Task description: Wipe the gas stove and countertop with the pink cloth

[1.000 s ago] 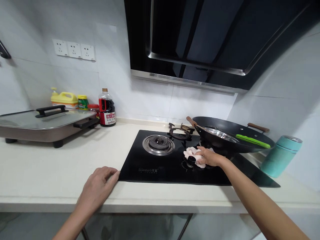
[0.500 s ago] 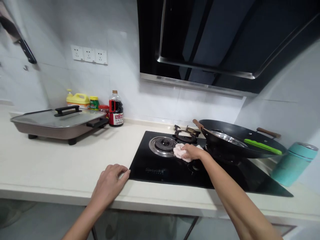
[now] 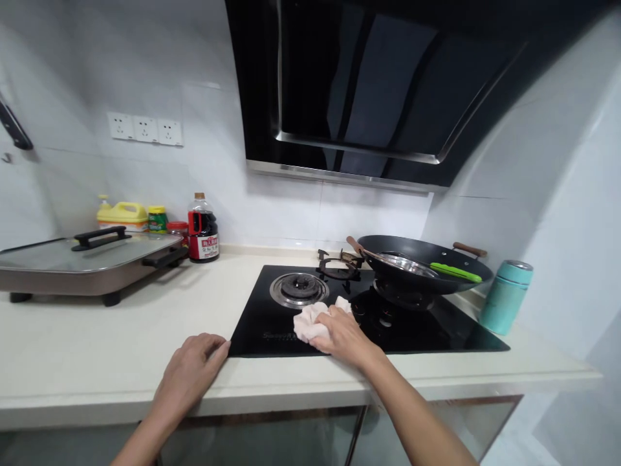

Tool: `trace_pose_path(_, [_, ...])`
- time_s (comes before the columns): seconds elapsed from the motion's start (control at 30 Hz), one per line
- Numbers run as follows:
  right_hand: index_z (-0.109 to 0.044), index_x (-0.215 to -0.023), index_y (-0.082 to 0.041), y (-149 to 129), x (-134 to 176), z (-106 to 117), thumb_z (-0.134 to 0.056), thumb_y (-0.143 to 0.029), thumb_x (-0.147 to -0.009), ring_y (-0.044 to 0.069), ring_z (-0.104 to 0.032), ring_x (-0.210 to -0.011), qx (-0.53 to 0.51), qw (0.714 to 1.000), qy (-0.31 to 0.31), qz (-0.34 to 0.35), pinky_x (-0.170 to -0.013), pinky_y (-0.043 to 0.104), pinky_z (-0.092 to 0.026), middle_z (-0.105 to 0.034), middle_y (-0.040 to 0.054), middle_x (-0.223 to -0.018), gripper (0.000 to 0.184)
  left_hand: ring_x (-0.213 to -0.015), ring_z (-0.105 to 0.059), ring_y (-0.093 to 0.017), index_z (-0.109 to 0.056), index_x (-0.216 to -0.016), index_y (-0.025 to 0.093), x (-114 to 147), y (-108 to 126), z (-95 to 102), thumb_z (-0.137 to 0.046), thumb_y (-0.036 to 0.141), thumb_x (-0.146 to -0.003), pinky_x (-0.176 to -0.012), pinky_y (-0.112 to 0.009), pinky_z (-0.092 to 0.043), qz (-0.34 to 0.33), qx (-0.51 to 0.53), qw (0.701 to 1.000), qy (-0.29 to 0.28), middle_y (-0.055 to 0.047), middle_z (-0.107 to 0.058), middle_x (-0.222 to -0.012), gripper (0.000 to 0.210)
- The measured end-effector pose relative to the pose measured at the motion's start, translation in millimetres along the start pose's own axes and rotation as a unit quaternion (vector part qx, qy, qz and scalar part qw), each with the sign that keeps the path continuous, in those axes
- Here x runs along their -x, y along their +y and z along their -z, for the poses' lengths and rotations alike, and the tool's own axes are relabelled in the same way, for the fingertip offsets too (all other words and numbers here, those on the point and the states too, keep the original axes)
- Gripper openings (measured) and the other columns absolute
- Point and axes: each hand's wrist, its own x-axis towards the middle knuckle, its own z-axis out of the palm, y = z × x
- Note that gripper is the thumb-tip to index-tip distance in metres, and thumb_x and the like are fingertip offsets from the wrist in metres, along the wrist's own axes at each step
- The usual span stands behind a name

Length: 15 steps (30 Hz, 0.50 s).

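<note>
A pale, crumpled cloth [image 3: 310,321] is bunched under my right hand [image 3: 342,333], whose fingers press it onto the black glass gas hob [image 3: 257,323]. The cloth lies just in front of the left burner [image 3: 299,287], which has no pan support on it. At the hob's front left corner rests my left hand [image 3: 194,369], on the countertop with nothing held, thumb and fingers apart. Its fingertips touch or nearly touch the glass edge. Behind the burner a loose black pan support [image 3: 339,266] sits on the hob.
A black wok [image 3: 412,275] with a green-handled utensil [image 3: 456,272] stands on the right burner. Beyond it is a teal flask [image 3: 506,298]. To the left are a lidded electric pan [image 3: 87,278] and a soy sauce bottle [image 3: 202,230]. A range hood [image 3: 339,97] hangs above.
My right hand has drawn the cloth from beside the left burner toward the hob's front edge and leftward. My left hand stays by the corner. The view has shifted right.
</note>
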Motion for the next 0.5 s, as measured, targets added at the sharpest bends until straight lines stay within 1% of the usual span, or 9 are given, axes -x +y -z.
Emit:
trace_pose_path(0.1, [-0.061, -0.129, -0.029, 7.3, 28.2, -3.1, -0.072, -0.054, -0.089, 0.028, -0.057, -0.116, -0.035, 0.999, 0.037, 0.012, -0.104, 0.043, -0.039, -0.064, 0.0076, -0.123, 0.049, -0.103, -0.069, -0.028, -0.079, -0.091, 0.024, -1.7, -4.1, -1.4, -0.047, 0.056, -0.093, -0.086, -0.034, -0.051, -0.003, 0.005, 1.000, -0.002, -0.007, -0.080, -0.101, 0.045])
trace_pose_path(0.17, [-0.059, -0.132, -0.029, 20.3, 49.5, -2.8, -0.075, -0.055, -0.086, 0.029, -0.058, -0.119, -0.038, 0.997, 0.060, 0.013, -0.106, 0.044, -0.040, -0.065, 0.0084, -0.128, 0.056, -0.102, -0.070, -0.028, -0.079, -0.091, 0.025, -1.6, -4.9, -1.3, -0.048, 0.057, -0.093, -0.085, -0.034, -0.052, -0.004, 0.007, 1.000, 0.002, -0.007, -0.080, -0.101, 0.045])
trace_pose_path(0.23, [-0.063, -0.128, -0.029, 41.1, 72.5, -0.8, -0.072, -0.056, -0.087, 0.030, -0.060, -0.119, -0.008, 0.997, 0.081, -0.001, -0.106, 0.045, -0.041, -0.066, 0.0090, -0.129, 0.049, -0.101, -0.070, -0.028, -0.080, -0.090, 0.025, -0.5, -3.6, -0.4, -0.049, 0.057, -0.092, -0.083, -0.033, -0.052, -0.001, 0.005, 1.000, 0.010, -0.007, -0.080, -0.101, 0.044])
trace_pose_path(0.33, [-0.070, -0.115, -0.031, 86.6, 108.6, 5.2, -0.063, -0.055, -0.092, 0.032, -0.062, -0.115, 0.064, 0.989, 0.108, -0.076, -0.100, 0.046, -0.046, -0.068, 0.0102, -0.126, 0.034, -0.099, -0.070, -0.028, -0.080, -0.089, 0.025, 1.3, 0.0, 1.0, -0.050, 0.056, -0.091, -0.083, -0.033, -0.052, 0.005, 0.002, 1.000, 0.015, -0.007, -0.081, -0.101, 0.043])
trace_pose_path(0.4, [-0.072, -0.112, -0.031, 123.4, 130.8, 12.1, -0.057, -0.055, -0.093, 0.032, -0.064, -0.110, 0.101, 0.979, 0.118, -0.133, -0.095, 0.044, -0.049, -0.070, 0.0117, -0.120, 0.034, -0.100, -0.070, -0.028, -0.079, -0.088, 0.025, 1.6, 1.8, 1.1, -0.050, 0.056, -0.090, -0.085, -0.033, -0.052, 0.004, -0.001, 1.000, 0.009, -0.007, -0.081, -0.101, 0.043])
trace_pose_path(0.5, [-0.071, -0.115, -0.031, 175.6, 153.5, 27.5, -0.049, -0.055, -0.094, 0.032, -0.065, -0.107, 0.141, 0.961, 0.110, -0.209, -0.089, 0.044, -0.052, -0.070, 0.0127, -0.111, 0.039, -0.103, -0.069, -0.030, -0.079, -0.089, 0.025, 0.6, 2.5, 0.2, -0.050, 0.057, -0.090, -0.088, -0.035, -0.050, 0.003, -0.005, 1.000, -0.002, -0.007, -0.080, -0.102, 0.043])
